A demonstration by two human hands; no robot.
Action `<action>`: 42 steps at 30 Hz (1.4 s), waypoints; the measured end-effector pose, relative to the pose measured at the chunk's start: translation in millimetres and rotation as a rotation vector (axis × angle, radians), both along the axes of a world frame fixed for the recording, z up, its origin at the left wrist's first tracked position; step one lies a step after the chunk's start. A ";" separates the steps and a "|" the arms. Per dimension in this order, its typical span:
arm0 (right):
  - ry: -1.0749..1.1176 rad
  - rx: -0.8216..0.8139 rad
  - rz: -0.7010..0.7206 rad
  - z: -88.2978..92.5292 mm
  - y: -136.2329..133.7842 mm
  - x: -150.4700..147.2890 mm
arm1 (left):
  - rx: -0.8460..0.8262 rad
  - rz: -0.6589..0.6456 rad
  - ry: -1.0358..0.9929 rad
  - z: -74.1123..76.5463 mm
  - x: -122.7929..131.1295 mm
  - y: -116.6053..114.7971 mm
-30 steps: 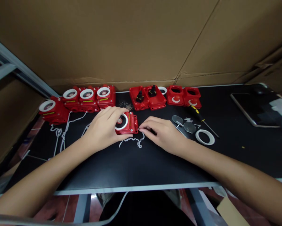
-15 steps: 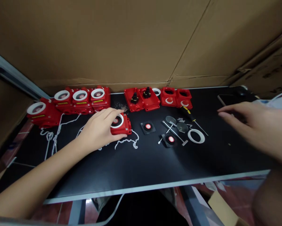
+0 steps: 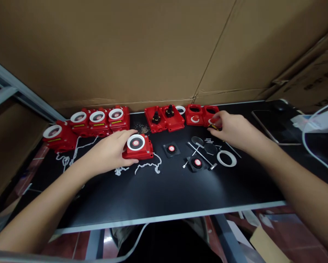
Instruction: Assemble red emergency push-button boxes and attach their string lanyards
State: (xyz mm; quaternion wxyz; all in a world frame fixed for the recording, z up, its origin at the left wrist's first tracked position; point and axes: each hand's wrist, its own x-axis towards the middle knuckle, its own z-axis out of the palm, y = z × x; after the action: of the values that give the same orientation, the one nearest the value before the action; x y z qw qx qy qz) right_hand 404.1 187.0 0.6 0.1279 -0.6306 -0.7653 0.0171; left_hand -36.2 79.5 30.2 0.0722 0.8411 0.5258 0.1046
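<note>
My left hand (image 3: 110, 149) is wrapped round the left side of a red box (image 3: 146, 148) with a white ring and a dark window, lying on the black table. White cord trails from the box. My right hand (image 3: 232, 128) pinches the black and yellow handle of a screwdriver (image 3: 214, 127), its thin shaft pointing toward the front right. Just behind the fingers sit two red covers (image 3: 194, 118) with round holes. Between my hands lie a black square plate (image 3: 172, 149) with a red-and-white centre, a similar plate (image 3: 196, 163), small metal hammers (image 3: 206, 157) and a loose white ring (image 3: 226, 159).
Several similar red boxes (image 3: 98, 122) with white rings stand at the back left. Two open red housings (image 3: 164, 118) with black switches lie at the back middle. On the right are a dark tablet-like device (image 3: 274, 126) and a white cable (image 3: 314, 151). Cardboard (image 3: 153, 51) rises behind the table.
My right hand has moved left from the right side of the table and taken hold of the screwdriver handle. My left hand stays on the red box, which now shows more of its window.
</note>
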 end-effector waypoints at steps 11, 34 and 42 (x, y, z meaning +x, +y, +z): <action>0.968 0.135 0.172 105.5 -47.9 -11.0 | -0.041 -0.014 -0.135 -7.2 -16.3 -0.6; 1.195 -0.313 0.386 0.4 -58.1 -68.7 | -0.090 0.075 -0.524 -19.0 -32.1 -6.6; 1.218 -0.299 0.416 -1.7 -57.4 -67.6 | -0.171 0.095 -0.612 -14.0 -28.7 -8.9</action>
State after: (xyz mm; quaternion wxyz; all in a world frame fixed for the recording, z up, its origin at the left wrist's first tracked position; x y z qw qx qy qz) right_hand 336.5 129.6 -1.1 0.4430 -0.3583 -0.6514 0.5010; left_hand -65.0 70.5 16.3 0.2923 0.7361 0.5250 0.3114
